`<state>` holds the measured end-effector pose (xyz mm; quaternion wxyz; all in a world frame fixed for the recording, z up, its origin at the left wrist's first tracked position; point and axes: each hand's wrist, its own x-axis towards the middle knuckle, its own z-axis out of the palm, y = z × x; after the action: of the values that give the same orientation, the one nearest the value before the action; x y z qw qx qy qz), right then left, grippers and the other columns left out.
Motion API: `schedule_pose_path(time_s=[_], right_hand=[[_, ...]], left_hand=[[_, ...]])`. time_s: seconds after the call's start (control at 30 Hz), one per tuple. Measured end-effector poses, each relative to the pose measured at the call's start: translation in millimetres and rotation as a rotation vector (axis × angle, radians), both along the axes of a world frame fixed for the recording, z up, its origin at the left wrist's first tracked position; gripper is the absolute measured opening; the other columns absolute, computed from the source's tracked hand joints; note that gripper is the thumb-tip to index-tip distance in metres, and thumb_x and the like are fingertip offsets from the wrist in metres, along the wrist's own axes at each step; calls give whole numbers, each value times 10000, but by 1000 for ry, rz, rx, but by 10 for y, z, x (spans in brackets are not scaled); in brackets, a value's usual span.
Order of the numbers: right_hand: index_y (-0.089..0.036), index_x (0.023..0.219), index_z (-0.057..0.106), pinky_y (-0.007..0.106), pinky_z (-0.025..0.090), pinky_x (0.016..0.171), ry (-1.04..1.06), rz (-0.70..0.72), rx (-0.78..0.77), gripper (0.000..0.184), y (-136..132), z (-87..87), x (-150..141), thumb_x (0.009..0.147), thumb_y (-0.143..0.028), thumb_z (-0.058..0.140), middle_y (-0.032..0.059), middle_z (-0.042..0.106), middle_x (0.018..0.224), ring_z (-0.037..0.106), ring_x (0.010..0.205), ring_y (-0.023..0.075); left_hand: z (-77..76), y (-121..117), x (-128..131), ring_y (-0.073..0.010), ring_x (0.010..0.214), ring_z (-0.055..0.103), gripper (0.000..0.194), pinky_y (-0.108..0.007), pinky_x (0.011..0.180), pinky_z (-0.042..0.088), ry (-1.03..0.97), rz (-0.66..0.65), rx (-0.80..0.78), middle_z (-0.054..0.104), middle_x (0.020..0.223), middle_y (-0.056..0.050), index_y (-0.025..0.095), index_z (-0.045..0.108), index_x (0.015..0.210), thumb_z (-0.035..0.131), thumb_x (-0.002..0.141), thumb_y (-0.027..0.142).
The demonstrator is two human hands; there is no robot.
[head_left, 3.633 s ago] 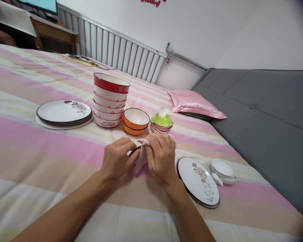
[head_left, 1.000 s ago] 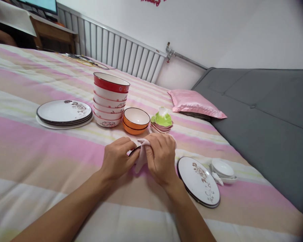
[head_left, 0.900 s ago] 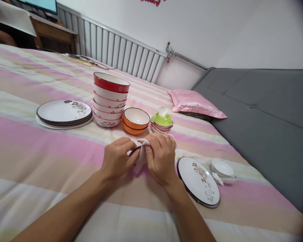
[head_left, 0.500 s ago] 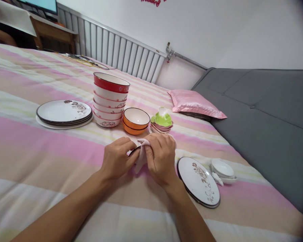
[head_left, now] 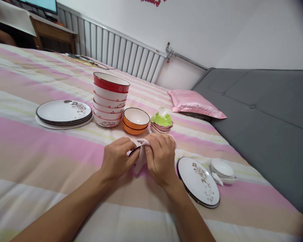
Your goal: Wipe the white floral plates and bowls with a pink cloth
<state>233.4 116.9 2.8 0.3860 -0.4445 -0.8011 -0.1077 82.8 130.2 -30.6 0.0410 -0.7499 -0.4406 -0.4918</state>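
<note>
My left hand (head_left: 118,157) is closed on the edge of a dark-rimmed plate (head_left: 133,151), most of which the hands and cloth hide. My right hand (head_left: 161,157) pinches a pale pink cloth (head_left: 140,161) that is folded over the plate's rim. Just beyond the hands stand two stacked orange bowls (head_left: 134,129) with white insides. A pile of small pink dishes (head_left: 163,127) with a green leaf-shaped dish (head_left: 163,119) on top sits behind my right hand. To the right of that hand lies a stack of white plates (head_left: 198,181) with brown flower prints.
A tall stack of bowls (head_left: 109,107), red on top, rises left of the orange ones. Further left is another plate stack (head_left: 63,111). Small white dishes (head_left: 222,168) lie at right. Behind are a pink pillow (head_left: 197,104), a grey headboard (head_left: 262,107) and cables (head_left: 88,61) on the striped bedsheet.
</note>
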Motion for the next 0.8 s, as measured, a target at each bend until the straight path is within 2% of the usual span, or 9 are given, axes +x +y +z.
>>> schedule_pose_path(time_s=[0.8], right_hand=[[-189,971,585,384,316,905,7,5,8,201,7,-9,1,915,-245,400,52,621,1012,495,943,204]], left_hand=[[-11,1,0,-104,548,481,240,-216,511,343,1,-2,17,523,556,7,167,571,577,571,802,250]])
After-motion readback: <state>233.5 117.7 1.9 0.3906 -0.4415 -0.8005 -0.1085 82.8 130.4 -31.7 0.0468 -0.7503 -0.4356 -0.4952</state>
